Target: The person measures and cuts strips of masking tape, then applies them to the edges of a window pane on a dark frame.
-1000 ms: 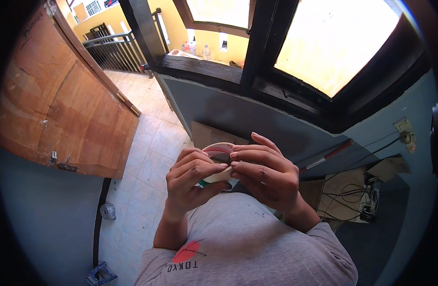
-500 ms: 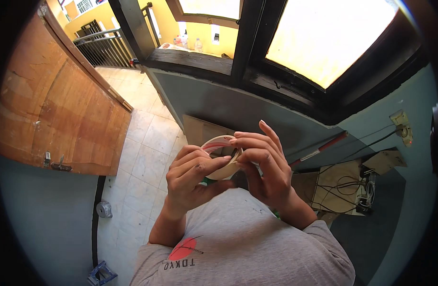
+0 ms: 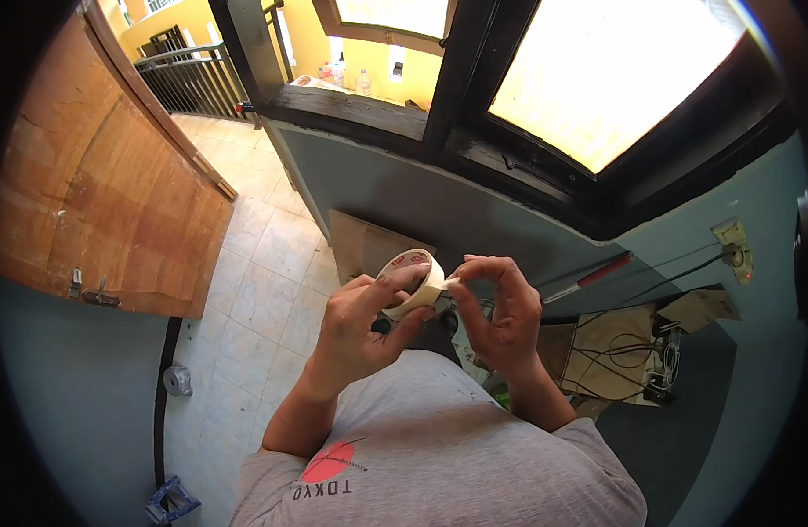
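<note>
A roll of cream-coloured masking tape (image 3: 434, 285) is held up in front of my chest, its printed inner core showing. My left hand (image 3: 362, 321) grips the roll, fingers reaching into the core and thumb against the outside. On the roll's right side, my right hand (image 3: 500, 307) pinches the tape's loose end (image 3: 451, 283) between thumb and forefinger. A short bit of that end stands away from the roll. The other right fingers are curled.
Ahead is a grey wall below a dark window frame (image 3: 439, 149). A wooden door (image 3: 114, 193) stands at left beside the tiled floor (image 3: 268, 241). Tangled cables (image 3: 628, 351) lie on a board at right, below a wall socket (image 3: 733, 250). A blue object (image 3: 171, 501) lies lower left.
The roll has turned so its outer face points right. My right hand has moved from the roll's rim to its right side, drawing a short tape end away.
</note>
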{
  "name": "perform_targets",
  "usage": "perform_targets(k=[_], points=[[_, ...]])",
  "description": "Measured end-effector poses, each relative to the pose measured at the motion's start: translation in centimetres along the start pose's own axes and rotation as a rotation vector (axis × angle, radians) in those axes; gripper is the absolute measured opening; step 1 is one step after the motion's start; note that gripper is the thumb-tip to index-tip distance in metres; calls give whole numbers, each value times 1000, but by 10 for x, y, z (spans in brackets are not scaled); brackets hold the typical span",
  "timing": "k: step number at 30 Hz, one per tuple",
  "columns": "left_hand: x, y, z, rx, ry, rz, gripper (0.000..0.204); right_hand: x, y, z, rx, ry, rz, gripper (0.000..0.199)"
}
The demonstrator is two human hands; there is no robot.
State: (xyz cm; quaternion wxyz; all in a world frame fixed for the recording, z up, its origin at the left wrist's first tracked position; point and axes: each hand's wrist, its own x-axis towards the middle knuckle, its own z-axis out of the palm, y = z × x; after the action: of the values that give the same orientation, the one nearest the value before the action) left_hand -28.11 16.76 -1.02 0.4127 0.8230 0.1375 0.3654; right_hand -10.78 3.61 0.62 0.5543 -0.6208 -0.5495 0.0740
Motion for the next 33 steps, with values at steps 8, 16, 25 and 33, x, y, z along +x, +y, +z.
perform_targets(k=[8, 16, 25, 33], points=[[-6, 5, 2, -308, -136, -40, 56, 4, 8, -8, 313, 69, 278, 60], [-1, -20, 5, -91, -205, -258, 46, 6, 9, -21, 261, 113, 286, 57], [-6, -36, 9, -295, -335, -518, 43, 21, -2, -41, 414, 122, 252, 56], [-10, -14, 7, -448, -346, -453, 37, 34, -4, -71, 272, 227, 226, 59]])
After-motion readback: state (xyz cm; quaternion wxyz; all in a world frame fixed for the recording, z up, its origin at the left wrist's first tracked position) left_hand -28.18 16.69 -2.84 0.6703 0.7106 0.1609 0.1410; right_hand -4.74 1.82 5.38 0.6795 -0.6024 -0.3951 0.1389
